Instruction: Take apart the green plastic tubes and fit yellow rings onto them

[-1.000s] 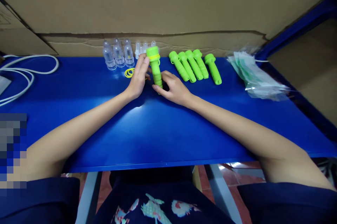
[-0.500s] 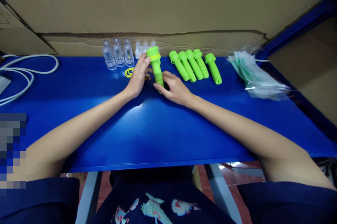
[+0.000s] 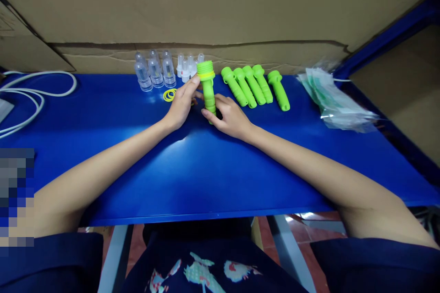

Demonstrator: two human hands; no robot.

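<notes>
A bright green flashlight body (image 3: 209, 93) stands nearly upright between my hands, its threaded top end bare. Around its neck, below the thread, sits a yellow rubber ring (image 3: 206, 74). My right hand (image 3: 229, 116) is closed around the lower part of the handle. At the neck, my left hand (image 3: 181, 106) presses its fingertips against the ring from the left; some of its fingers are hidden behind the body. Loose yellow rings (image 3: 169, 95) lie just beyond my left hand, partly covered by it.
Clear plastic covers (image 3: 155, 73) and smaller white-based clear parts (image 3: 186, 69) stand along the cardboard wall (image 3: 206, 4). Several more green bodies (image 3: 255, 84) lie to the right, near plastic bags (image 3: 335, 98). A white cable (image 3: 37, 89) curls at the left of the blue table (image 3: 206, 183).
The flashlight body has shifted slightly to the right and become more upright. My left fingertips have moved with its neck, while my right hand keeps its grip on the lower end.
</notes>
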